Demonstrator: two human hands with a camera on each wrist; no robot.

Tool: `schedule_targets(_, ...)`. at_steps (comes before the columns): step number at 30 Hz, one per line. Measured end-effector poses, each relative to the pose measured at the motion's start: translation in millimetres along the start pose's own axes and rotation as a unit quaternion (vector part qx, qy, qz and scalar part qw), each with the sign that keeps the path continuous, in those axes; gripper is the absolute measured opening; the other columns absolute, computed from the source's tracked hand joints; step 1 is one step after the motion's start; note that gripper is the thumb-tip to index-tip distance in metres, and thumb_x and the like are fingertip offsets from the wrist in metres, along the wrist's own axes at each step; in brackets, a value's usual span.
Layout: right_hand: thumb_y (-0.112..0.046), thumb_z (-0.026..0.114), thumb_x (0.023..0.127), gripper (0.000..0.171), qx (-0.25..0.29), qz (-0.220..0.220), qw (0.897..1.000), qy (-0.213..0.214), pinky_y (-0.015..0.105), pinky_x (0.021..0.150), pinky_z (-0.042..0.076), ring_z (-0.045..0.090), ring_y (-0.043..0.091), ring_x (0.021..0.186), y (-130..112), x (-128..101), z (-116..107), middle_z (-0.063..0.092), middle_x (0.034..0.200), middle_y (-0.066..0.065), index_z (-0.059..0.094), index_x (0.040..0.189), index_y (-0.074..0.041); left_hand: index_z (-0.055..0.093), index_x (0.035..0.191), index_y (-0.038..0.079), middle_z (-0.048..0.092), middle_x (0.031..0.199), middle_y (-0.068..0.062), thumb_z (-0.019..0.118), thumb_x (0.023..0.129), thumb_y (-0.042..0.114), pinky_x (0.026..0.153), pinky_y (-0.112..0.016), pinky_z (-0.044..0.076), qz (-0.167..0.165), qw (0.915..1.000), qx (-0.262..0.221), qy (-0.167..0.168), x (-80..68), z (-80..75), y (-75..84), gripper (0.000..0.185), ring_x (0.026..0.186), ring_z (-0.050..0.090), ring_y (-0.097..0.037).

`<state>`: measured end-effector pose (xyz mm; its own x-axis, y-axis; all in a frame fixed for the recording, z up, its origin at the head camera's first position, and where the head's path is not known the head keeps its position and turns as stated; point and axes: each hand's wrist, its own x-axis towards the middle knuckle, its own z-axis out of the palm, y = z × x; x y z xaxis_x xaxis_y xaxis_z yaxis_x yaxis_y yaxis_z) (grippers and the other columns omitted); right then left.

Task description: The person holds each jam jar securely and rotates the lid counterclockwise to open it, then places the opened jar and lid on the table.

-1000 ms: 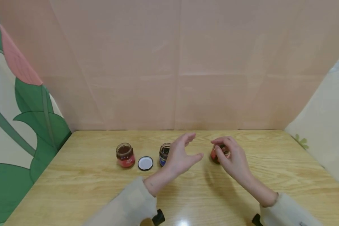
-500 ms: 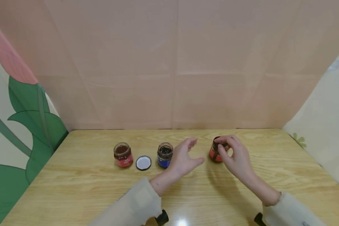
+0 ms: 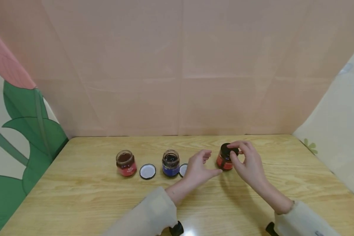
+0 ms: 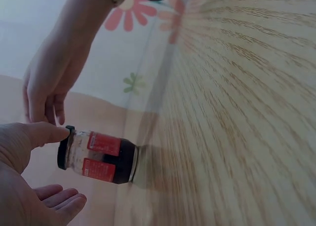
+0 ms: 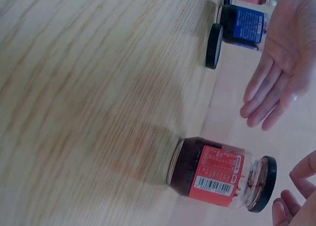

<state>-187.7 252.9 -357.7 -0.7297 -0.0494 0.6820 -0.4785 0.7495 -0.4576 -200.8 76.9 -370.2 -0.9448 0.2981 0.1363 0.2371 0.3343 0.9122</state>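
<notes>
Nearest the camera: two pale sleeves (image 3: 144, 218) at the front edge of the wooden table (image 3: 76, 200), forearms angling inward.

Left hand (image 3: 198, 167) — open, fingers straight and slightly spread, palm turned toward the jar on its right; thumb tip reaches to just beside the jar's base. The right wrist view shows a clear gap between these fingers and the glass, so no contact.

Right hand (image 3: 247, 162) — fingers curled over the jar top from the right side. In the left wrist view one fingertip (image 4: 58, 133) presses the lid's edge; the other fingers hang just behind it. Whether they pinch the lid, I cannot tell.

Red-labelled jar (image 3: 225, 157) stands upright on the table between the two hands, black lid (image 3: 227, 149) on it, dark contents visible through the glass.

Further left, in a row: a loose lid (image 3: 183, 169) partly hidden behind the left hand, a blue-labelled jar (image 3: 170, 163) uncapped, a second loose lid (image 3: 147, 171) white side up, another red-labelled jar (image 3: 125, 163) uncapped.

Behind — a pink wall (image 3: 180, 65).
</notes>
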Motion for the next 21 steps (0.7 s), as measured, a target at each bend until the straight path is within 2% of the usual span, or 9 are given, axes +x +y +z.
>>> schedule_targets(2, 0.007, 0.06, 0.081, 0.017, -0.003, 0.004, 1.0, 0.001, 0.022, 0.074, 0.04, 0.052, 0.021, 0.092, 1.7, -0.7, -1.0, 0.062, 0.103, 0.015, 0.066, 0.096, 0.002, 0.055, 0.129, 0.007, 0.062, 0.125, -0.009, 0.083, 0.074, 0.019, 0.096, -0.029, 0.048, -0.004, 1.0, 0.002, 0.002, 2.2, 4.3, -0.9, 0.063, 0.115, 0.058, -0.027)
schedule_targets(8, 0.004, 0.064, 0.081, 0.018, -0.011, 0.007, 1.0, -0.004, 0.021, 0.073, 0.041, 0.051, 0.019, 0.094, 6.9, -4.2, -1.6, 0.062, 0.103, 0.016, 0.066, 0.098, 0.002, 0.056, 0.126, 0.003, 0.063, 0.122, -0.013, 0.084, 0.073, 0.017, 0.095, -0.03, 0.049, -0.007, 0.9998, 0.011, 0.014, 8.8, 13.7, -4.2, 0.061, 0.113, 0.059, -0.026)
schedule_targets(15, 0.002, 0.063, 0.083, 0.019, -0.01, 0.023, 1.0, -0.008, 0.021, 0.073, 0.041, 0.053, 0.028, 0.095, 9.9, -5.2, -6.1, 0.061, 0.104, 0.018, 0.064, 0.102, 0.004, 0.056, 0.127, 0.003, 0.063, 0.121, -0.014, 0.084, 0.072, 0.021, 0.091, -0.033, 0.051, -0.01, 0.9996, 0.02, 0.016, 20.9, 25.8, -6.8, 0.064, 0.111, 0.06, -0.028)
schedule_targets(21, 0.0, 0.064, 0.085, 0.02, -0.009, 0.041, 0.999, -0.009, 0.014, 0.073, 0.039, 0.054, 0.029, 0.095, 10.5, -5.6, -11.8, 0.061, 0.104, 0.02, 0.064, 0.104, 0.005, 0.06, 0.12, 0.004, 0.066, 0.113, -0.01, 0.087, 0.068, 0.021, 0.082, -0.028, 0.052, -0.001, 0.9993, 0.024, 0.029, 31.3, 40.5, -11.5, 0.061, 0.103, 0.062, -0.023)
